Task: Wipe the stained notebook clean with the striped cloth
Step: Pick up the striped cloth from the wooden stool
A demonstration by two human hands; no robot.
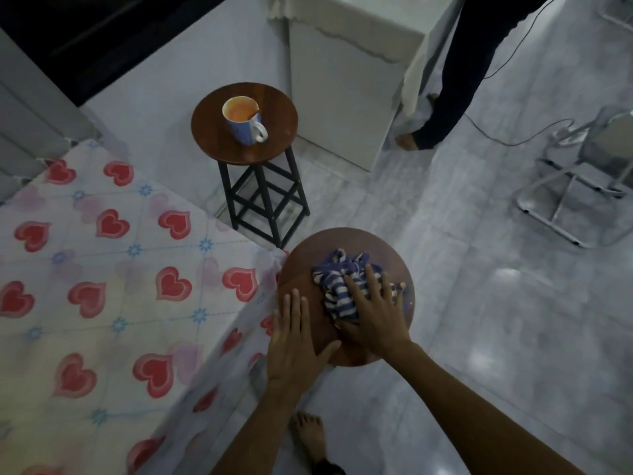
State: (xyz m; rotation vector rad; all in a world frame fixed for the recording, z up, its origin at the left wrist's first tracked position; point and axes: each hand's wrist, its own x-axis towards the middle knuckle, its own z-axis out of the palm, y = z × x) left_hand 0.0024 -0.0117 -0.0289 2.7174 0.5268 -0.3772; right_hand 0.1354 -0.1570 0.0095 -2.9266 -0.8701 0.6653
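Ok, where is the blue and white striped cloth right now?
In the head view, the blue and white striped cloth lies bunched on the near round wooden stool, right of centre, pressed under the right hand, with the left hand flat beside it.

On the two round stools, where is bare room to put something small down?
The far stool is free all around the mug, most on its left and near side. The near stool is crowded: the striped cloth under the right hand fills its right, the left hand lies on its left edge. Only the far-left arc stays bare.
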